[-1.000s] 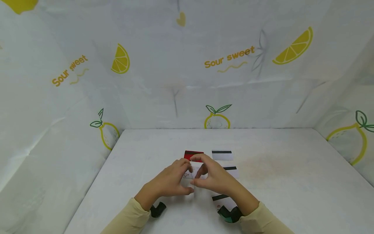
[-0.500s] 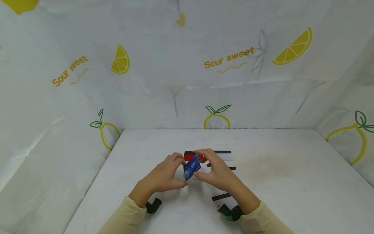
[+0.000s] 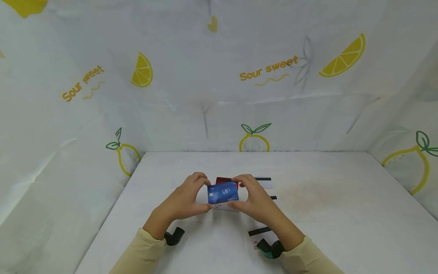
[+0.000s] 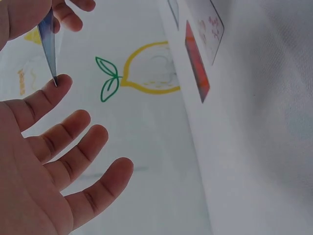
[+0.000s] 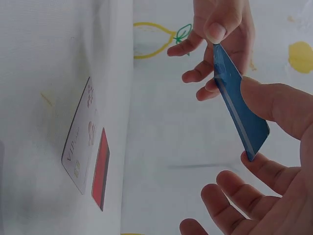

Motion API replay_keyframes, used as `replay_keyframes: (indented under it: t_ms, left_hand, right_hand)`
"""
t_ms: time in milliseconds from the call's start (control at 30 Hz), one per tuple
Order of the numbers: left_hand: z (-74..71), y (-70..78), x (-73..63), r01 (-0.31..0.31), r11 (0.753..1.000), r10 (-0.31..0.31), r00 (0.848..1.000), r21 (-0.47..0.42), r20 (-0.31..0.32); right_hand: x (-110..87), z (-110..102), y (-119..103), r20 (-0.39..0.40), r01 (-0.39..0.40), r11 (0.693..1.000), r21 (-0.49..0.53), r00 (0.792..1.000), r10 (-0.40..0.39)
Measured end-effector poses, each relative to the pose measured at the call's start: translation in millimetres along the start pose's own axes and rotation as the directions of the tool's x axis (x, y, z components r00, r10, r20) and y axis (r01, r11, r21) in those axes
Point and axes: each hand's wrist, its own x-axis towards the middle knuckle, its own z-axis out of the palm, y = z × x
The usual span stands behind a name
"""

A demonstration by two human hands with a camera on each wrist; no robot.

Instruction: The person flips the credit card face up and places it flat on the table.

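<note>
Between both hands a blue VIP card (image 3: 223, 192) is held up above the table, its printed face toward the head camera. My left hand (image 3: 184, 199) pinches its left end, thumb at the lower corner and index finger at the upper one. My right hand (image 3: 254, 198) grips the right part by its top and bottom edges with thumb and index finger. The other fingers of both hands are spread loosely, plain in the left and right wrist views. Behind the blue card, a red card (image 5: 100, 171) and a white VIP card (image 5: 80, 142) lie on the table, partly covered in the head view.
White cards with black stripes lie to the right: a far one (image 3: 265, 183), a middle one (image 3: 273, 198) mostly behind my right hand, and a near one (image 3: 263, 235) by the right wrist. A lemon-print sheet (image 3: 191, 95) surrounds the white table (image 3: 325, 220).
The card was edge-on to the head camera; it has turned through a slant to show its blue face nearly level. My left hand has shifted left and slightly up.
</note>
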Motion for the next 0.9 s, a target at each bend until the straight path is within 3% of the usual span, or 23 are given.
replay_keyframes:
  t_ms: [167, 300, 400, 533, 700, 900]
  left_hand:
    - [-0.3, -1.4, -0.3, -0.004, 1.000, 0.004, 1.000, 0.012, -0.001]
    - [1.8, -2.4, -0.6, 0.045, 0.999, -0.046, 0.996, 0.014, 0.074]
    - [8.3, -3.2, -0.4, 0.091, 0.995, -0.097, 0.980, 0.044, 0.173]
    - [20.7, -3.8, 0.2, 0.092, 0.990, -0.118, 0.956, 0.107, 0.268]
    - [29.6, 1.3, -0.3, 0.081, 0.982, -0.134, 0.935, 0.171, 0.328]
    - [37.9, 8.6, 0.3, 0.045, 0.966, -0.138, 0.922, 0.254, 0.362]
  right_hand:
    - [0.8, 1, 2, 0.021, -0.029, 0.999, -0.026, 0.999, 0.030]
    - [2.1, 4, 5, 0.062, -0.074, 0.993, -0.095, 0.995, 0.080]
    - [2.5, 8, 8, 0.119, -0.095, 0.977, -0.192, 0.986, 0.119]
    - [0.8, 14, 11, 0.204, -0.080, 0.942, -0.326, 0.967, 0.153]
    - [-2.4, 21, 12, 0.278, -0.049, 0.899, -0.435, 0.942, 0.187]
    - [-5.9, 28, 14, 0.322, -0.023, 0.871, -0.491, 0.924, 0.206]
